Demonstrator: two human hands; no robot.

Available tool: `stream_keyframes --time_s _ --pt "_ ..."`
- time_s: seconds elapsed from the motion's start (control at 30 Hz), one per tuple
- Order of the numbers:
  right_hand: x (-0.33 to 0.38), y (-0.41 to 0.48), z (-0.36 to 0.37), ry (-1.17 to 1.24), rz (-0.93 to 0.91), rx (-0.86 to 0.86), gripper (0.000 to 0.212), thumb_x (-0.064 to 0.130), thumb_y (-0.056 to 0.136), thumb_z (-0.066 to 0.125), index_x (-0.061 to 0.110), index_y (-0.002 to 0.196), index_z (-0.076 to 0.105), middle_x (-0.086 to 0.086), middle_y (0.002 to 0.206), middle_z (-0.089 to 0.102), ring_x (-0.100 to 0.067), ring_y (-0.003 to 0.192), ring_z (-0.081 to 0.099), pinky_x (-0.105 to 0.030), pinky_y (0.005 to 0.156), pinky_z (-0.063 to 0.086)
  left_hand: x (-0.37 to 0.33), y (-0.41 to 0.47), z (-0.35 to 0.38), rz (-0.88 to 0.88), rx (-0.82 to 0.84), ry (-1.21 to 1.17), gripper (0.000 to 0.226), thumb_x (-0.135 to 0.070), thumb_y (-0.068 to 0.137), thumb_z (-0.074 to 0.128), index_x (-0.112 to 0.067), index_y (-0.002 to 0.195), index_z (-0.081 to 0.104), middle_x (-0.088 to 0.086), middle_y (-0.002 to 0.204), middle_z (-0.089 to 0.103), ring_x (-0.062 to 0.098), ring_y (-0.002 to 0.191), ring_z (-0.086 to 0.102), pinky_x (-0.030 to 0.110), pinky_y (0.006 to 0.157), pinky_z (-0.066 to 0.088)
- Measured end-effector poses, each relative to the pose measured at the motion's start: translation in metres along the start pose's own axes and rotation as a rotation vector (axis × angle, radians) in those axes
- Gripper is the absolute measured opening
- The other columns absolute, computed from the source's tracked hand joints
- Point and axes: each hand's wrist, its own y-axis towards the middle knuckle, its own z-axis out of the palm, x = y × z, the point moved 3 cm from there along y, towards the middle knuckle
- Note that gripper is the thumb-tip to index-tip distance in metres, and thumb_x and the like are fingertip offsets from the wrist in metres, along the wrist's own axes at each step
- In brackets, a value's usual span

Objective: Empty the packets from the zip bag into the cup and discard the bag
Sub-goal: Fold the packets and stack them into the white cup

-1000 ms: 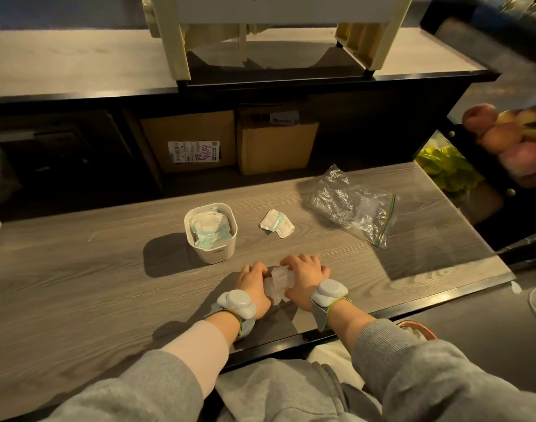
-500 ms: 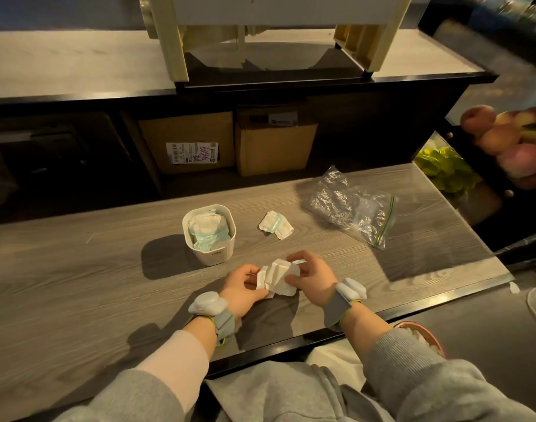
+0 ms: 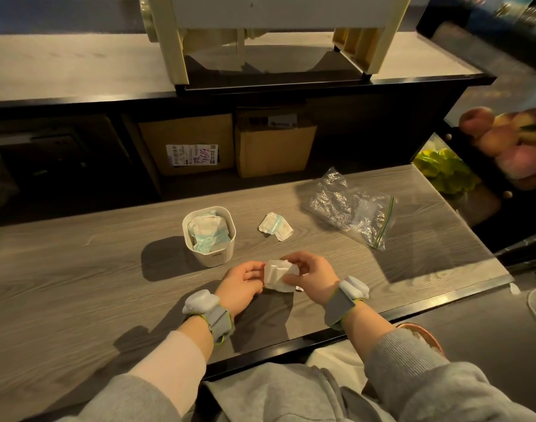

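Note:
A white cup (image 3: pixel 210 254) stands on the wooden counter with several white and blue packets inside. A single packet (image 3: pixel 275 226) lies flat to the right of the cup. The clear zip bag (image 3: pixel 352 208), crumpled, with a green seal strip, rests further right; something pale shows faintly inside it. Both hands hold a small stack of white packets (image 3: pixel 278 278) just above the counter near the front edge. My left hand (image 3: pixel 243 283) pinches the stack's left side and my right hand (image 3: pixel 313 277) grips its right side.
Two cardboard boxes (image 3: pixel 196 141) sit on a lower shelf behind the counter. A cream-coloured frame (image 3: pixel 272 35) stands on the upper shelf. Peaches (image 3: pixel 510 138) and green fruit (image 3: pixel 443 172) lie at the right. The counter's dark front edge (image 3: pixel 412 315) runs beside my right wrist.
Both hands pressed the packets flat on the counter a second ago. They have since lifted the stack and turned palms inward, holding it between them.

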Motion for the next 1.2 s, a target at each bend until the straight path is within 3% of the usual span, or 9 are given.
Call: stream_keyframes --time_s 0.13,0.27,0.37,0.47,0.57,0.73,0.93,1.07,1.2 --pt "0.008 -0.003 0.000 -0.039 -0.088 -0.053 0.017 0.015 0.070 0.080 0.023 0.083 0.071 0.007 0.071 0.061 -0.008 0.056 0.045 -0.022 0.056 0.040 0.000 0.000 0.003 -0.207 -0.118 -0.275 0.024 -0.009 0.099 0.043 0.002 0.117 0.055 0.019 0.103 0.059 0.026 0.081 0.058 0.030 0.063 0.054" --pt "0.016 -0.008 0.004 -0.152 -0.191 -0.004 0.018 0.012 0.070 0.079 0.024 0.081 0.073 0.000 0.079 0.063 -0.009 0.060 0.044 -0.025 0.059 0.040 0.000 -0.007 0.007 -0.424 0.068 -0.461 0.043 -0.041 0.098 0.044 -0.002 0.104 0.061 0.021 0.093 0.067 0.032 0.078 0.066 0.031 0.059 0.055" --pt "0.019 -0.010 0.006 -0.241 -0.216 0.030 0.017 0.008 0.071 0.079 0.021 0.081 0.075 -0.003 0.089 0.068 -0.018 0.073 0.059 -0.027 0.067 0.048 0.001 -0.006 0.004 -0.403 0.038 -0.557 0.022 -0.019 0.095 0.053 -0.004 0.110 0.060 0.016 0.090 0.066 0.027 0.077 0.063 0.023 0.052 0.056" --pt "0.019 -0.011 0.005 -0.264 -0.223 0.071 0.025 -0.001 0.076 0.070 0.019 0.089 0.076 -0.002 0.096 0.071 -0.020 0.082 0.063 -0.031 0.076 0.052 0.003 -0.005 0.001 -0.350 0.017 -0.542 0.027 0.000 0.093 0.050 -0.006 0.118 0.057 0.012 0.090 0.065 0.020 0.077 0.061 0.022 0.053 0.056" --pt "0.014 -0.005 -0.001 -0.379 -0.226 0.029 0.046 -0.011 0.079 0.049 0.023 0.101 0.072 -0.002 0.105 0.068 -0.018 0.089 0.061 -0.032 0.078 0.051 0.003 -0.004 -0.001 -0.305 -0.035 -0.523 0.032 0.004 0.092 0.051 -0.007 0.121 0.057 0.009 0.091 0.065 0.018 0.079 0.062 0.027 0.064 0.052" --pt "-0.010 0.012 -0.021 -0.490 -0.048 -0.154 0.046 -0.005 0.082 0.045 0.022 0.113 0.064 -0.005 0.112 0.063 -0.023 0.090 0.058 -0.027 0.074 0.042 0.003 -0.002 -0.009 -0.227 -0.151 -0.501 0.032 0.004 0.092 0.050 -0.004 0.124 0.054 0.008 0.093 0.064 0.018 0.079 0.061 0.028 0.065 0.049" --pt "-0.033 0.022 -0.019 -0.734 -0.055 0.073 0.063 0.002 0.087 0.048 0.026 0.144 0.036 0.000 0.146 0.043 -0.031 0.128 0.042 -0.038 0.104 0.038 0.008 0.000 -0.009 -0.228 -0.189 -0.499 0.036 0.004 0.092 0.049 -0.002 0.128 0.050 0.018 0.111 0.062 0.019 0.081 0.060 0.029 0.066 0.049" --pt "-0.040 0.018 -0.009 -0.847 -0.098 0.171 0.084 -0.001 0.077 0.048 0.041 0.146 0.025 0.010 0.146 0.041 -0.027 0.110 0.042 -0.037 0.089 0.046 0.012 0.000 -0.009 -0.231 -0.198 -0.489 0.037 0.004 0.092 0.050 -0.002 0.128 0.050 0.021 0.121 0.058 0.019 0.083 0.060 0.030 0.066 0.049" --pt "-0.041 0.020 -0.011 -0.862 -0.087 0.117 0.075 0.005 0.076 0.053 0.046 0.137 0.038 -0.002 0.115 0.047 -0.026 0.101 0.041 -0.035 0.077 0.044 0.013 -0.001 -0.009 -0.220 -0.201 -0.479 0.036 0.004 0.092 0.051 -0.003 0.127 0.049 0.017 0.116 0.058 0.019 0.083 0.061 0.031 0.066 0.051"
